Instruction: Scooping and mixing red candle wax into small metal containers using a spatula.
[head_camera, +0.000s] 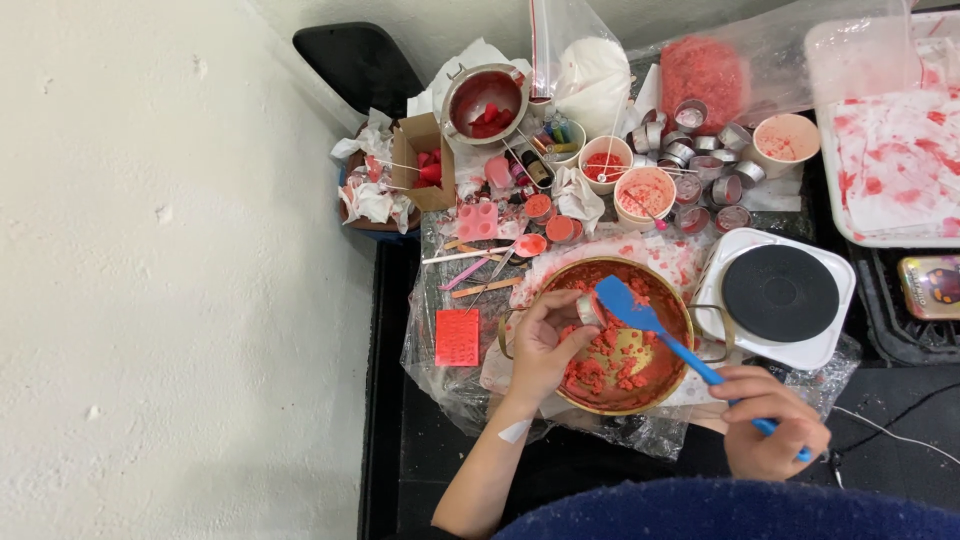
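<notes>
Lower centre: the left hand (543, 345) pinches a small metal tealight cup (588, 309) over the round brass bowl (672, 385) of crumbly red wax (600, 372); the right hand (772, 433) grips a blue silicone spatula (640, 320). Much wax remains; empty metal cups (700, 160) wait upper right.

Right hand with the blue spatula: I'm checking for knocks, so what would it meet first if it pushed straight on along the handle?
Probably the red crumbly wax in the bowl, then the small tin in the left hand; the right hand aims that way, though depth is unclear.
</notes>
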